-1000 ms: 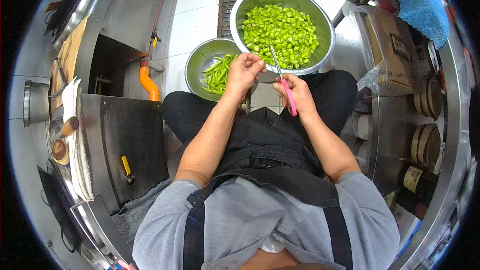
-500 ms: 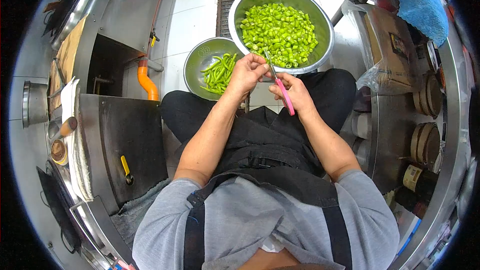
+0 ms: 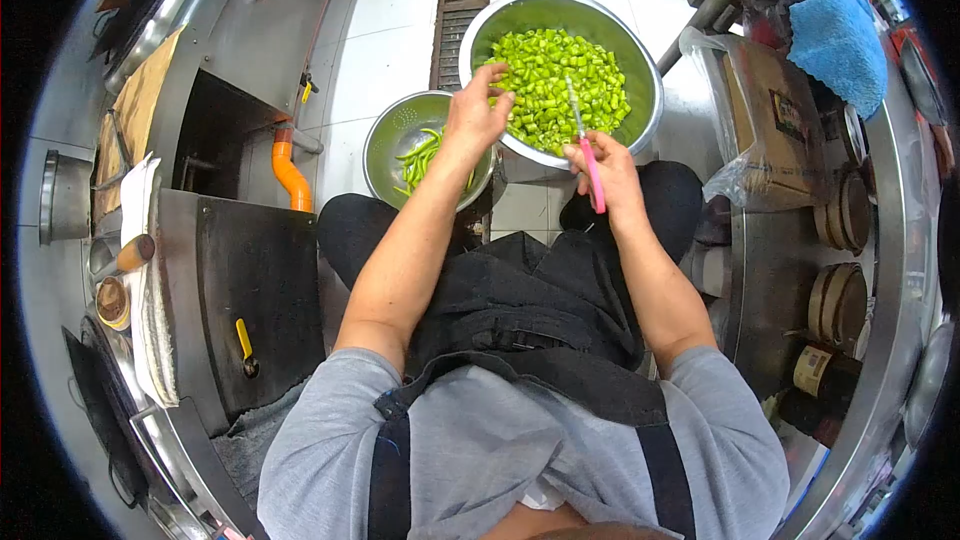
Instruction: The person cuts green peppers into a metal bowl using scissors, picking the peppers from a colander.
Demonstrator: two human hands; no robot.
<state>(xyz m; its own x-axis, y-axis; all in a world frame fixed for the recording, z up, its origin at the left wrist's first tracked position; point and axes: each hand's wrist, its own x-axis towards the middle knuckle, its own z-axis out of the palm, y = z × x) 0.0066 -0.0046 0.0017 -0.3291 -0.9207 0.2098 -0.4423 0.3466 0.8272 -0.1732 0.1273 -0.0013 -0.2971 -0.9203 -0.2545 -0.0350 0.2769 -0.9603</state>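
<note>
Pink-handled scissors (image 3: 592, 168) are in my right hand (image 3: 612, 175), blades pointing up over the near part of the large steel bowl (image 3: 644, 110). Cut green pepper pieces (image 3: 565, 75) fill much of that bowl. My left hand (image 3: 480, 112) is at the bowl's left rim, its fingers apart, with nothing seen between them. Below and left of it sits a smaller steel colander (image 3: 385, 130) with whole long green peppers (image 3: 420, 155), partly hidden by my left forearm.
An orange pipe (image 3: 290, 175) and steel cabinet (image 3: 255, 290) stand at the left. At the right are a plastic-wrapped cardboard box (image 3: 770, 120), a blue cloth (image 3: 838, 30) and a steel shelf edge (image 3: 885, 330). A floor drain grate (image 3: 460, 10) lies beyond the colander.
My left hand has opened and moved up and left, away from the scissors. My right hand has moved slightly right and down with the scissors. The view has shifted a little.
</note>
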